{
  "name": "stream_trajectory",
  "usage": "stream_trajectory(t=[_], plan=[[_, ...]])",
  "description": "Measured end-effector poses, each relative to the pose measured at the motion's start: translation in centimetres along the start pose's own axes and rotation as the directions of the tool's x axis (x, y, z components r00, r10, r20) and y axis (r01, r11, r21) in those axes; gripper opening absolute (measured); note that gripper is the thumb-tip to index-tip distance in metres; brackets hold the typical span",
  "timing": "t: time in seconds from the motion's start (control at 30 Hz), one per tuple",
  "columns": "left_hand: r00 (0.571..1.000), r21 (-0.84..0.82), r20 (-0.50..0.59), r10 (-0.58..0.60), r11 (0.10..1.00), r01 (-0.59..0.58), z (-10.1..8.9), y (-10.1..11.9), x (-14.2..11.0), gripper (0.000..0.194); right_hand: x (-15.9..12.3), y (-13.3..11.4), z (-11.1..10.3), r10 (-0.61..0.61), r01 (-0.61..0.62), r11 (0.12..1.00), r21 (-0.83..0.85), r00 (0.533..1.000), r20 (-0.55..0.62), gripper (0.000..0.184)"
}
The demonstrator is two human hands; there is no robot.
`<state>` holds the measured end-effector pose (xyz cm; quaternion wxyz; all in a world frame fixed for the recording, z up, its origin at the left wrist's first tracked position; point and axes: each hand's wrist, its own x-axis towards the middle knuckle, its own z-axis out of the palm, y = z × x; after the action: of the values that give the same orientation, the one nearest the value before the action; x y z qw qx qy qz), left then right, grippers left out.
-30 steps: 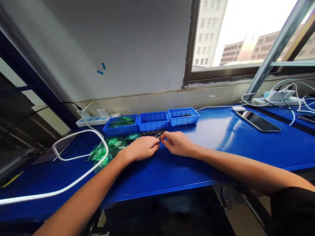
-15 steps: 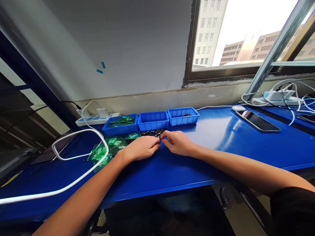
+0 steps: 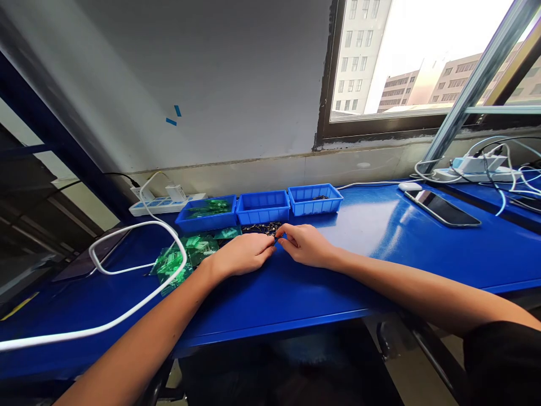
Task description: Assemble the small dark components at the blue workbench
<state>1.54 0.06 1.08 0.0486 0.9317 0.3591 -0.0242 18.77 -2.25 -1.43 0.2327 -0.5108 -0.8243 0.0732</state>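
My left hand (image 3: 247, 254) and my right hand (image 3: 305, 244) meet at the fingertips over the blue table (image 3: 287, 299). Both are closed in a pinch, and whatever lies between the fingers is too small to name. Just behind them is a pile of small dark and metallic parts (image 3: 264, 228), partly covered by the hands. Left of my left hand lie green clear packets (image 3: 198, 248) with pale pieces inside. Behind the pile stands a blue bin (image 3: 262, 216) with nothing visible in it.
A left bin (image 3: 181, 224) holds green packets; a right bin (image 3: 315, 209) holds a few small dark parts. A white cable (image 3: 105, 327) loops across the left side. Power strips (image 3: 158, 207) stand by the wall. At right lies a phone (image 3: 443, 208) beside a white case (image 3: 409, 186).
Almost nothing differs. The fingertips of both hands have shifted very slightly, still together in front of the pile.
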Motion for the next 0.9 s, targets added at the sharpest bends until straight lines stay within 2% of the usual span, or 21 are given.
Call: stream_trajectory(t=[0.4, 0.9], plan=[[0.999, -0.023, 0.024, -0.04, 0.999, 0.041, -0.33, 0.29, -0.07, 0.029, 0.02, -0.17, 0.01, -0.001, 0.001, 1.0, -0.026, 1.0, -0.005, 0.021], [1.0, -0.018, 0.002, -0.008, 1.0, 0.008, -0.15, 0.08, -0.06, 0.028, 0.16, -0.39, -0.12, 0.057, -0.056, 0.991, -0.119, 0.998, 0.009, 0.03]])
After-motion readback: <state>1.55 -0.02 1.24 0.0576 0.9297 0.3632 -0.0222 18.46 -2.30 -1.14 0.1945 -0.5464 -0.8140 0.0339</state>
